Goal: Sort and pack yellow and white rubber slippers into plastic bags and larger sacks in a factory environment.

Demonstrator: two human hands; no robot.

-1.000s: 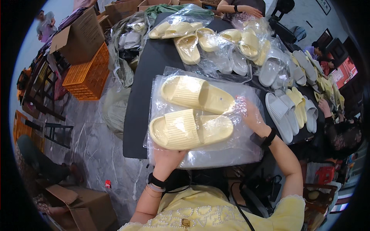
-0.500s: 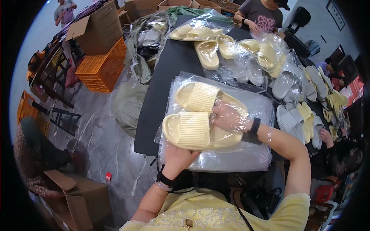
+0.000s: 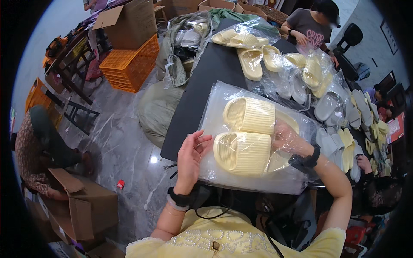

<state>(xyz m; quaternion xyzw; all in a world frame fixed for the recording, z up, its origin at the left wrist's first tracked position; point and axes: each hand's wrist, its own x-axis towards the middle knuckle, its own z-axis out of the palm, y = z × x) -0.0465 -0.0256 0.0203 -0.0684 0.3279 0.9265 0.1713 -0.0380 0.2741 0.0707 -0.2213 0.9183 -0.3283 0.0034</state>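
Observation:
A pair of pale yellow slippers (image 3: 247, 148) with ribbed straps lies side by side inside a clear plastic bag (image 3: 212, 103), toes pointing left. My right hand (image 3: 289, 138) is inside the bag, gripping the slippers at the open edges of their straps. The fingertips are partly hidden by the straps and shiny film. My left hand (image 3: 192, 155) is raised beside the bag's left edge, fingers apart and a little curled, holding nothing. Under the bag is a stack of flat clear bags (image 3: 258, 185) on the black table (image 3: 192, 101).
Bagged yellow slippers (image 3: 251, 64) and a grey slipper (image 3: 329, 105) crowd the table's far and right parts. Across it stands a co-worker (image 3: 307, 26); another person's hand (image 3: 365, 163) touches slippers at the right. An orange crate (image 3: 129, 64) and cardboard box (image 3: 92, 210) are left.
My left hand has come out from beneath the slippers and opened at the bag's left side. The slippers now rest lower on the stack, my right hand still in the bag.

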